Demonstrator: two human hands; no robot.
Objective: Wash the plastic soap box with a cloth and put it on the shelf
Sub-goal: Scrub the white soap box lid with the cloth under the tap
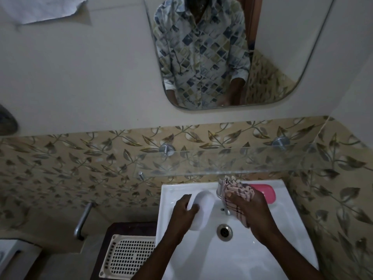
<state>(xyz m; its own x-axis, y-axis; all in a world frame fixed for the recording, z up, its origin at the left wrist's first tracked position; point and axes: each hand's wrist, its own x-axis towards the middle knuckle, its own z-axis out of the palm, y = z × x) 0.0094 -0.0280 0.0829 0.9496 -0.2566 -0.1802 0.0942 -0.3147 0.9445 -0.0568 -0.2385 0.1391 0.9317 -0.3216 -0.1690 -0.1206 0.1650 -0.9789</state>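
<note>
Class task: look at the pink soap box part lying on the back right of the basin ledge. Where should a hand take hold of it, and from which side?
Probably grip the pink soap box part across its narrow width, at the right-hand rounded end, coming from above and the right. It lies flat on the sink ledge, and the right hand with the cloth covers its left end.

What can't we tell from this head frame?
- Tap: mostly hidden by the cloth and right hand.
- Pink soap box: partly behind that hand; contents unseen.
- White box piece in left hand: blurred; lid or base unclear.
</note>
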